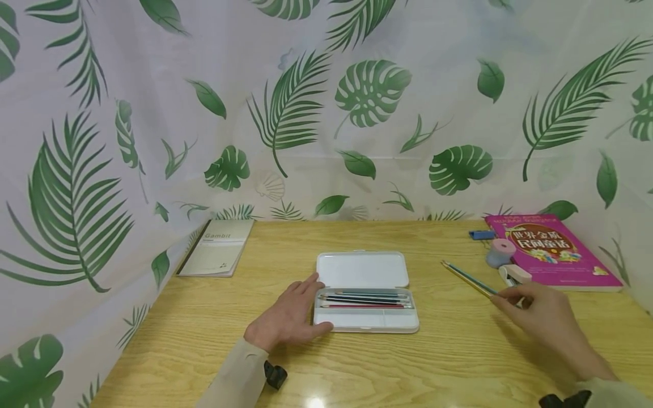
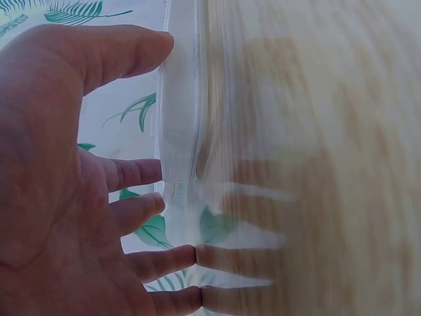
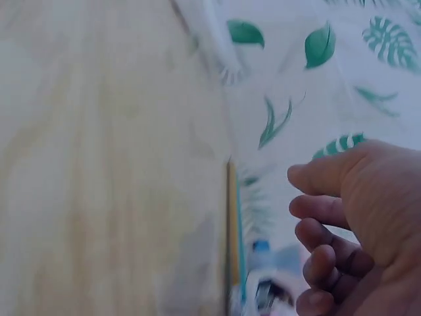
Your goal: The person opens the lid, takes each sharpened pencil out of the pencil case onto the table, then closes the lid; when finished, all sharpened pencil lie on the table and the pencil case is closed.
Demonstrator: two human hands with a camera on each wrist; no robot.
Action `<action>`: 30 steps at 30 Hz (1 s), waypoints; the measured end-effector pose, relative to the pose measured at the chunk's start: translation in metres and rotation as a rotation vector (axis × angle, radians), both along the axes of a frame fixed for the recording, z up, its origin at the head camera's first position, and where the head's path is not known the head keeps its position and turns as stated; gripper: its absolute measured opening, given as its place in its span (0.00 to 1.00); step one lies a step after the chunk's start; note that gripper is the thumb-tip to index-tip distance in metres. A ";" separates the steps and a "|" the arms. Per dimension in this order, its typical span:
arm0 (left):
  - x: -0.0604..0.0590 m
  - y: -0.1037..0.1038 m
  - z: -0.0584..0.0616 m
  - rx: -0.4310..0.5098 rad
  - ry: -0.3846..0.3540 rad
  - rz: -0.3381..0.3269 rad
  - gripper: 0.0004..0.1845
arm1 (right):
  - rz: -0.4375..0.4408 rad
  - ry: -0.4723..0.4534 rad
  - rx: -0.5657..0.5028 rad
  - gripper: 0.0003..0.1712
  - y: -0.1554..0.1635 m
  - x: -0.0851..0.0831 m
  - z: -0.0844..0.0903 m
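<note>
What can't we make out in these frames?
- Head: near ends of the loose pencils, covered by the right hand.
- Head: the Gambit notebook's smallest print, too small to read.
- Left wrist: inside of the pencil case, hidden by its side wall.
- Right wrist: white-and-dark object at the bottom edge, too blurred to identify.

White rectangular plastic pencil case [image 1: 362,271]. Inside case: slim teal, black and red pencils [image 1: 363,306]. Right of case: slim gold and teal pencils [image 1: 469,278]. Farther right of case: rectangular magenta book [image 1: 563,270], white lettering on brown oval. Left of case: thin pale-grey notebook [image 1: 214,255], black spine. Under case: yellow-brown wooden table [image 1: 439,351], wavy grain. Behind case: white sheet [image 1: 306,34], green leaf print.
</note>
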State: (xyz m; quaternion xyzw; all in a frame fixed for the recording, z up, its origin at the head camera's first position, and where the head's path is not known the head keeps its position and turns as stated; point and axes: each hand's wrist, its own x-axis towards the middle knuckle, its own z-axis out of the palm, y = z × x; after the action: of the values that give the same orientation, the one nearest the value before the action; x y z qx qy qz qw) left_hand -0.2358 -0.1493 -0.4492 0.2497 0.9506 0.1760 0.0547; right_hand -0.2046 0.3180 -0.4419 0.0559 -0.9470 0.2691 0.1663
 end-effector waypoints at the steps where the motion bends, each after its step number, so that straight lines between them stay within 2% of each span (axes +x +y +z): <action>1: 0.000 0.000 0.000 -0.001 0.001 0.001 0.46 | 0.028 0.002 -0.018 0.10 -0.006 -0.002 0.003; 5: -0.001 -0.002 0.001 -0.005 -0.003 0.002 0.46 | 0.161 -0.019 -0.052 0.07 -0.036 -0.008 0.011; 11: -0.001 -0.001 0.002 0.007 -0.026 0.004 0.46 | 0.341 -0.062 -0.075 0.07 -0.078 -0.019 0.011; 18: 0.000 0.000 0.000 -0.005 -0.025 0.006 0.46 | 0.408 -0.113 -0.121 0.10 -0.107 -0.028 0.007; 26: 0.000 0.000 0.002 -0.007 -0.023 -0.001 0.47 | 0.491 -0.153 -0.091 0.16 -0.126 -0.035 0.003; 30: 0.000 -0.001 0.002 -0.009 -0.021 -0.002 0.47 | 0.524 -0.162 -0.018 0.19 -0.134 -0.036 0.001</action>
State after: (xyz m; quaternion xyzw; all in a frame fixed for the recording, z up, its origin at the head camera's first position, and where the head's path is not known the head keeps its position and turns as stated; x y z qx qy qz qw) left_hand -0.2360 -0.1500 -0.4467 0.2487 0.9505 0.1743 0.0660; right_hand -0.2406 0.1837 -0.4407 0.2758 -0.9081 0.3148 0.0153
